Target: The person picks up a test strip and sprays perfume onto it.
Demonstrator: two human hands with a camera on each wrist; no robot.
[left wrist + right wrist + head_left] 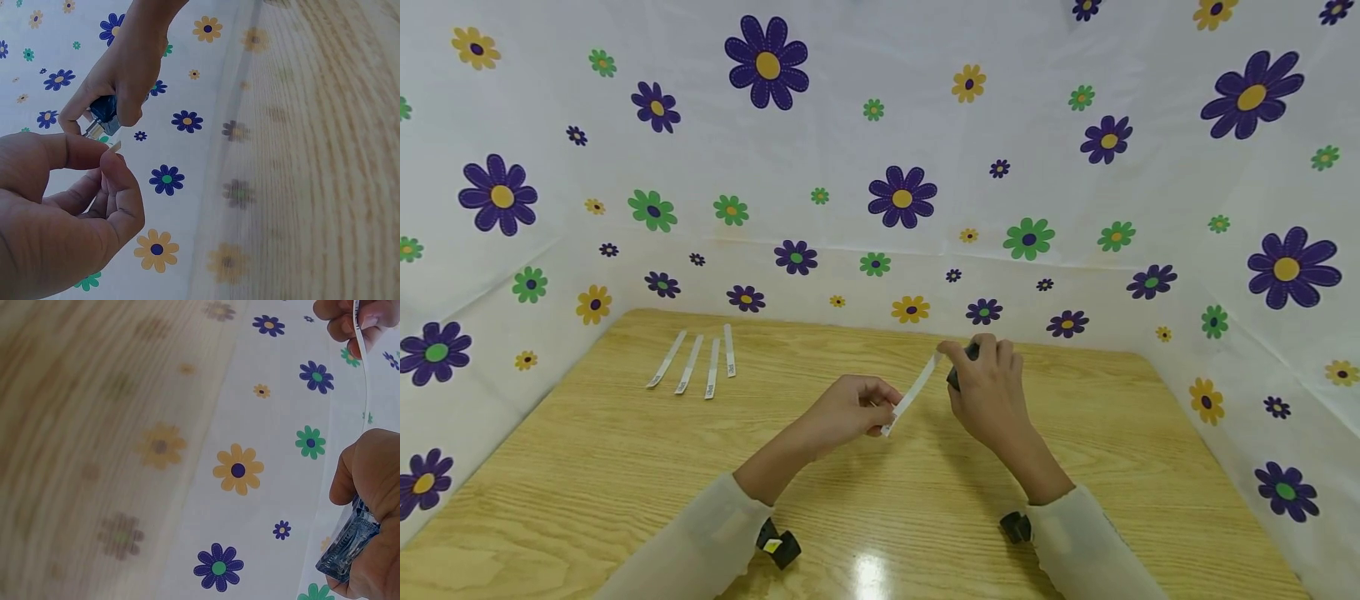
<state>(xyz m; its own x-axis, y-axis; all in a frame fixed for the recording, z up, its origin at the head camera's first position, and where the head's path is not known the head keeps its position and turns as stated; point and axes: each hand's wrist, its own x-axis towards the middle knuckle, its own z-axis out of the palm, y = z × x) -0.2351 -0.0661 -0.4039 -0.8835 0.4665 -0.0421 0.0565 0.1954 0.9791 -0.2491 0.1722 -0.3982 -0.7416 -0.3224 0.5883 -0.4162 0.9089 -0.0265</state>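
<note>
Wooden table (625,467), enclosed on three sides by a flower-printed white sheet (850,125); both hands work above its middle. The right hand (988,387) is curled round a small blue glass bottle (347,547), its top toward the fingertips. The left hand (850,410) pinches the lower end of a narrow white paper strip (913,392) between thumb and forefinger; the strip's upper end meets the right fingertips at the bottle's top.

Risks, as judged from this pose:
- The bottle sits deep in the palm and tilted, so a loosened grip could let it slip onto the table below the fingers.
- If the bottle sprays or drips, liquid may land on the right fingers rather than the strip, since the two touch there.
- The strip is held only at its ends; pulling the hands apart could bend or tear it.

The strip is thin, flat, lightly bowed, with small dark print near the left fingers. Four like strips (696,360) lie side by side well to the left of the left hand.
</note>
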